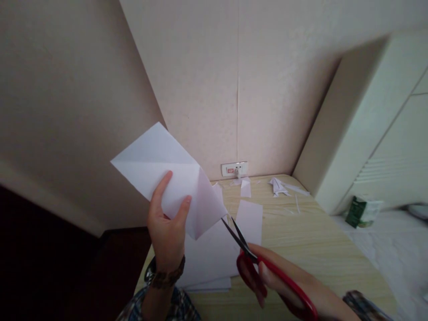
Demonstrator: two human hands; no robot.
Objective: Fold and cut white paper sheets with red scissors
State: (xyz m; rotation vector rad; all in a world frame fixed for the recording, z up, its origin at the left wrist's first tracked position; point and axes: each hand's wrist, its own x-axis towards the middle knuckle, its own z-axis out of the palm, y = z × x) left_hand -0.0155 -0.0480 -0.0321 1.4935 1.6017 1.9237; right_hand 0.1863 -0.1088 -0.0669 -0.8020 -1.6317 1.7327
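Observation:
My left hand (169, 223) grips a creased white sheet of paper (174, 171), thumb and a finger on its near face and the rest hidden behind it. The sheet is held up above the table, with fold lines crossing it. My right hand (277, 272) is wrapped round the red handles of a pair of scissors (245, 247). The dark blades are parted, and their tips are at the sheet's lower right corner. Whether the blades touch the paper I cannot tell for sure.
More white sheets (210, 258) lie on the light wooden table (310, 240). Near the back are a folded paper figure (278, 186), paper scraps (245, 188) and thin strips. A wall socket (234, 169) holds a plug. A green and white packet (363, 211) stands at right, beyond the table.

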